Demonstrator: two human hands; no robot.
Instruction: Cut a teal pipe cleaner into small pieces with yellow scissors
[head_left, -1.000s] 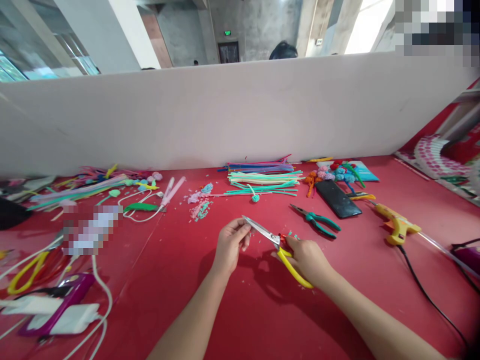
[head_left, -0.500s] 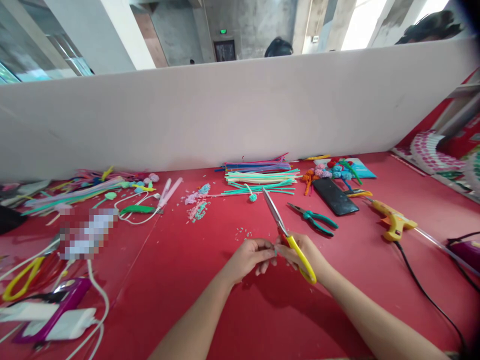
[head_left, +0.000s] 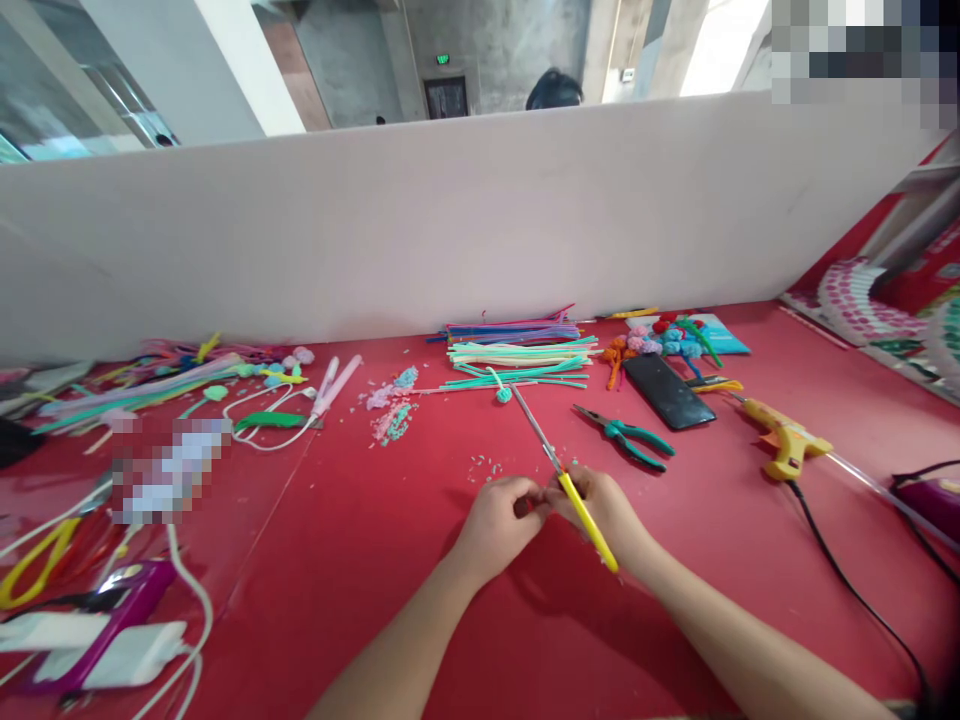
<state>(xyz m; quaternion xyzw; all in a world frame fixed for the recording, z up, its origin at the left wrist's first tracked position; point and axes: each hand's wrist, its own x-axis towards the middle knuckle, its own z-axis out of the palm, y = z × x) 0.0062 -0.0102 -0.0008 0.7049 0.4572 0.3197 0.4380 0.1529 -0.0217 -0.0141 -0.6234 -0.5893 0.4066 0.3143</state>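
My right hand is closed around yellow-handled scissors, whose blades point up and away to the left. My left hand is closed in a pinch, its fingertips meeting those of my right hand. Whatever lies between the fingertips is hidden. Just beyond the hands, small fibre clippings lie on the red table. Past the blade tips sits a teal pom-pom on a pale stem, in front of bundles of green and cream pipe cleaners.
Teal-handled pliers, a black phone and a yellow glue gun lie to the right. Several cables, a purple-and-white device and more pipe cleaners crowd the left. A white partition closes off the back.
The scissors have turned in my right hand, so the handle now shows edge-on. My left hand has rolled over, and the small teal bit seen between the fingertips is now hidden.
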